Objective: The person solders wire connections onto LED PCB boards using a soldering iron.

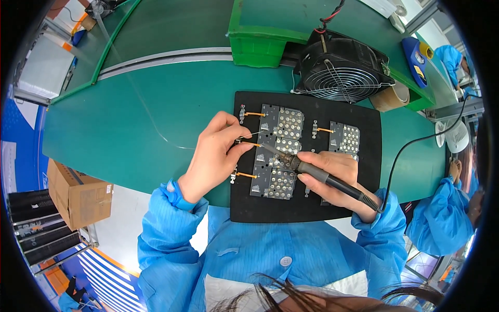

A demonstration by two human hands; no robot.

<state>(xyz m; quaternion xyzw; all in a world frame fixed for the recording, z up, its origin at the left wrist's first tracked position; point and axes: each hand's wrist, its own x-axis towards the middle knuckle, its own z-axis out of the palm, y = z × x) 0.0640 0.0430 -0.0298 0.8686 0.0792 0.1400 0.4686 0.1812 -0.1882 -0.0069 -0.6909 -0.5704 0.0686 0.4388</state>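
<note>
My left hand (215, 151) is closed, with thumb and fingers pinched around a thin solder wire (254, 133) and close beside an orange ribbon cable (252, 143). My right hand (335, 174) grips a soldering iron (312, 170) by its dark handle. Its tip meets the left part of the middle circuit board (264, 157), near the cable's end. Above and below lie an upper board (269, 118) and a lower board (261, 182), each with an orange cable and a small connector. Another board (338, 132) lies to the right, and my right hand partly hides what is below it.
The boards rest on a black mat (244, 205) on a green table (130, 125). Behind it stand a black fan (338, 67), a green bin (254, 49) and a tape roll (392, 96). The iron's cord (403, 148) loops right. A cardboard box (86, 200) is left; a co-worker's sleeve (439, 218) is right.
</note>
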